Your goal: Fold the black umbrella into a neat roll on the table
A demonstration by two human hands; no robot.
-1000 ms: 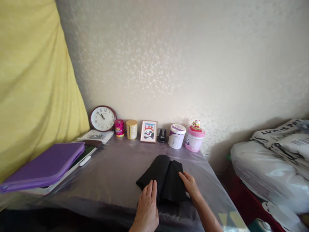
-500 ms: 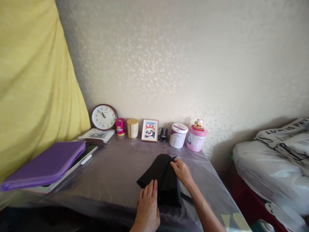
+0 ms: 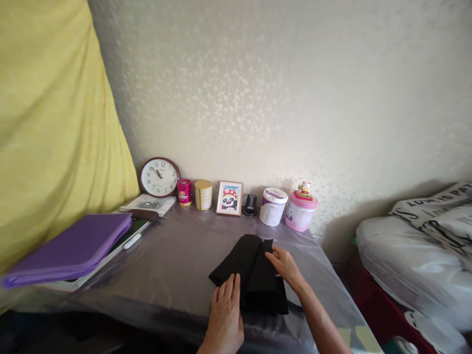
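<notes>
The left hand (image 3: pixel 224 314) lay flat, fingers slightly spread, beside the folded black cloth (image 3: pixel 254 278), touching it; the right hand (image 3: pixel 285 269) rested its closed-together fingers on top, not gripping.

**Soft indoor light, brightest mid-wall, source out of view, no hard glare.**
I read a pale glow on the cream patterned wallpaper (image 3: pixel 258 98); a broad shadow darkens it behind the white plastic sacks (image 3: pixel 413 265). The clear plastic sheet (image 3: pixel 177 246) carries a dull sheen. The matte black cloth (image 3: pixel 247 270) loses its folds to darkness. The yellow fabric drape (image 3: pixel 55 147) bows with wide-lens stretch at the edge.
</notes>
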